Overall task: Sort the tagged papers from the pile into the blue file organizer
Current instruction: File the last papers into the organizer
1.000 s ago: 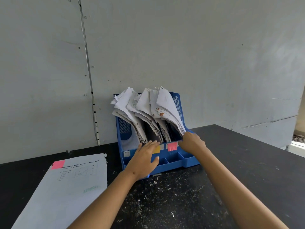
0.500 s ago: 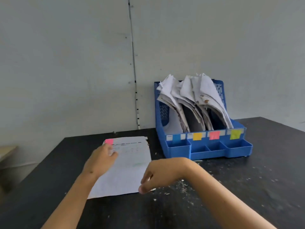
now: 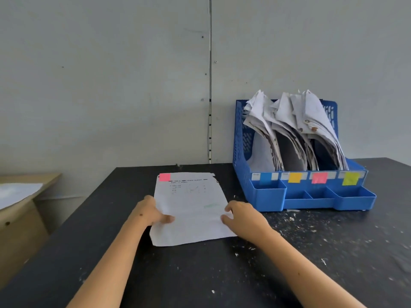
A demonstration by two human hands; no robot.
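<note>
A white printed paper [image 3: 191, 210] with a pink tag [image 3: 164, 177] at its top-left corner lies flat on the black table [image 3: 222, 274]. My left hand [image 3: 149, 213] pinches the paper's left edge, thumb on top. My right hand [image 3: 242, 216] holds the right edge with curled fingers and thumb. The blue file organizer [image 3: 311, 196] stands to the right against the wall. Its slots hold bent stacks of papers [image 3: 295, 125]. Its front carries blue [image 3: 265, 177], orange [image 3: 294, 177], pink [image 3: 319, 178] and yellow-green [image 3: 349, 179] tags.
A pale wooden desk [image 3: 20, 210] with a white sheet [image 3: 15, 192] on it stands lower at the left, beyond the table's edge. Small white paper scraps [image 3: 291, 218] litter the tabletop in front of the organizer. A grey wall [image 3: 111, 85] closes off the back.
Both hands left the organizer and moved left to the pink-tagged paper. Half a second ago the left hand touched its top corner; now each hand holds a side edge.
</note>
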